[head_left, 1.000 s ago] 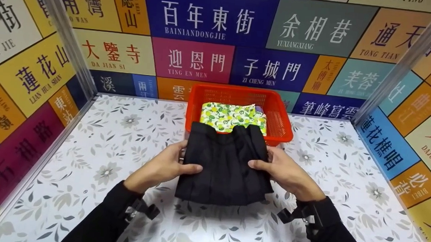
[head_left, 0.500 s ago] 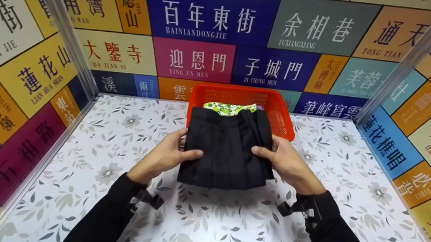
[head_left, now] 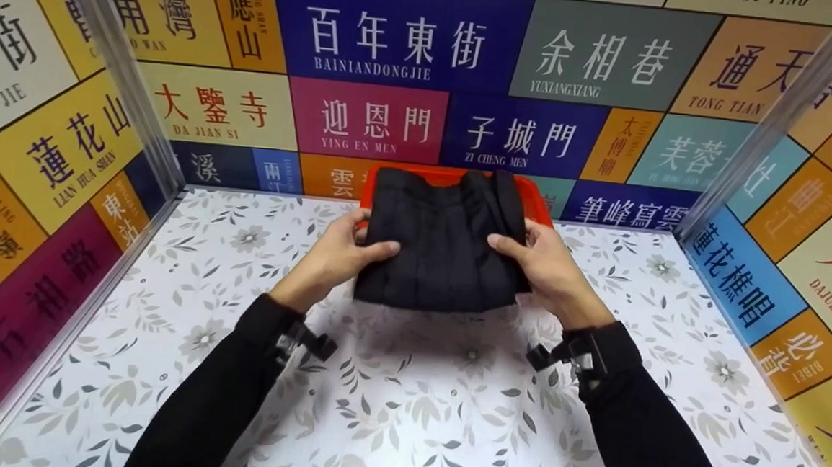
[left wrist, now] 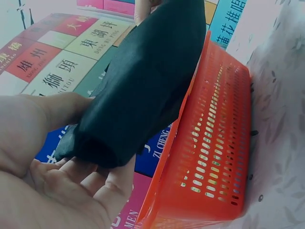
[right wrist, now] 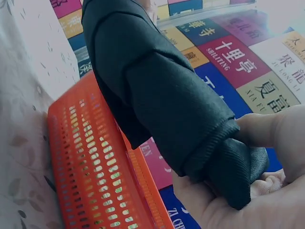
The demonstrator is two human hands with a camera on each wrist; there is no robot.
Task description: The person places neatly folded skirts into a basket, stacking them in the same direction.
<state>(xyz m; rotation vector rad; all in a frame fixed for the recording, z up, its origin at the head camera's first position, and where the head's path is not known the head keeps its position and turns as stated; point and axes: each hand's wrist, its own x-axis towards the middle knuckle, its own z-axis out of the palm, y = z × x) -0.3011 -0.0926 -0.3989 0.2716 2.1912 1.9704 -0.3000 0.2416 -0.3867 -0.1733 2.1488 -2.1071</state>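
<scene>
A folded black pleated skirt (head_left: 444, 246) is held up between both hands, above and in front of the red plastic basket (head_left: 537, 201). My left hand (head_left: 350, 251) grips its left side, thumb on top and fingers underneath. On the opposite side my right hand (head_left: 548, 263) grips it the same way. In the left wrist view the skirt (left wrist: 138, 86) shows a rolled fold at its edge, over the basket's rim. The right wrist view shows pleats and layered folds at the skirt's end (right wrist: 209, 138). In the head view the skirt hides most of the basket.
The basket's slotted side (left wrist: 209, 143) lets yellow-green patches inside show through. A white tabletop cover (head_left: 233, 381) with grey leaves and flowers lies underneath. Panels of colourful lettered tiles (head_left: 369, 119) stand at the back and both sides.
Both hands have carried the skirt forward and up in the head view, from the front of the basket to over it. The lemon-print cloth inside is now covered from the head view.
</scene>
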